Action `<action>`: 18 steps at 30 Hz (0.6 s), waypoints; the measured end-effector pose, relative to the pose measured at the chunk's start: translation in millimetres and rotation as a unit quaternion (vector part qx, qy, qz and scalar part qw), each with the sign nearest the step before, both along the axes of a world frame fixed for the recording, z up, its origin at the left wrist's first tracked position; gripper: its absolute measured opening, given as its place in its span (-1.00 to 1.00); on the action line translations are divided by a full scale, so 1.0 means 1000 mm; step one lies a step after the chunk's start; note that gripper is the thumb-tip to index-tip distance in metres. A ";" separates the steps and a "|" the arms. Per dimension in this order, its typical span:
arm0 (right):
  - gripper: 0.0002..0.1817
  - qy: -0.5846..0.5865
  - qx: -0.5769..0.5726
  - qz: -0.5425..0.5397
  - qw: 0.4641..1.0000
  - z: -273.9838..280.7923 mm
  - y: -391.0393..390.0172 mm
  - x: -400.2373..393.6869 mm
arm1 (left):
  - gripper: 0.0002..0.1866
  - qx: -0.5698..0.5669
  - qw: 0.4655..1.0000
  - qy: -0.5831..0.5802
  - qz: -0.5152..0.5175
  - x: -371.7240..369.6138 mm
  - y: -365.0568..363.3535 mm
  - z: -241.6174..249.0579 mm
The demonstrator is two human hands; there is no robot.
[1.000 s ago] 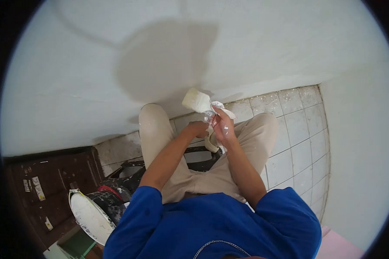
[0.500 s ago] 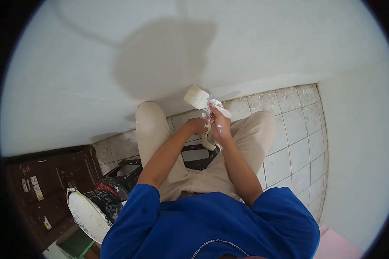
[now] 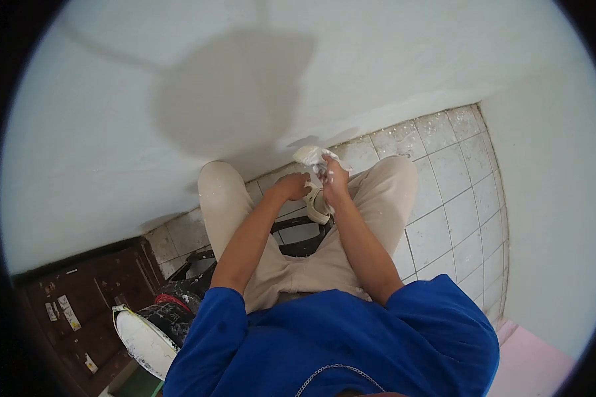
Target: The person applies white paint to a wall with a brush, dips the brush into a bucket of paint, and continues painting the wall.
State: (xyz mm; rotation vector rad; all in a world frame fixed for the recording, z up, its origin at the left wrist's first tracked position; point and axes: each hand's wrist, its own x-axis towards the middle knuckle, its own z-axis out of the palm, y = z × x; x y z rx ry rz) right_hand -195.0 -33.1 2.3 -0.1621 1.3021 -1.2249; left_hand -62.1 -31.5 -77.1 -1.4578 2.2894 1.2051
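I sit facing a white wall with both hands raised between my knees. My left hand point(image 3: 294, 187) grips a cream paintbrush point(image 3: 316, 205) by its handle, which hangs below my fingers. My right hand point(image 3: 334, 181), spotted with white paint, presses a white rag point(image 3: 311, 156) around the brush head. The rag hides nearly all of the bristles. The two hands touch each other at the brush, just above my beige trousers point(image 3: 384, 198).
A black stool frame point(image 3: 298, 241) shows between my legs. At the lower left stand a paint-smeared black bucket point(image 3: 179, 311), a white lid point(image 3: 141, 336) and a dark wooden panel point(image 3: 66, 311). Paint-speckled floor tiles point(image 3: 444, 218) lie to the right, with a pink slab point(image 3: 533, 367) at the bottom right.
The brush head, earlier bare and pointing up-left, is now wrapped in the rag. Both hands have shifted slightly left and the view has tilted.
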 end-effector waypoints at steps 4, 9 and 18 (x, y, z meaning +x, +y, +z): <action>-0.74 -0.048 -0.087 -0.037 0.994 -0.020 -0.026 0.000 | -0.52 0.002 1.000 -0.017 -0.003 -0.001 0.002 0.001; -0.76 -0.096 -0.078 -0.068 0.990 0.032 0.005 0.001 | -0.50 0.003 0.999 -0.035 0.007 0.005 0.000 0.015; -0.78 -0.134 -0.104 -0.105 0.980 0.011 -0.014 0.004 | -0.51 -0.002 0.999 -0.039 -0.009 0.007 0.007 -0.006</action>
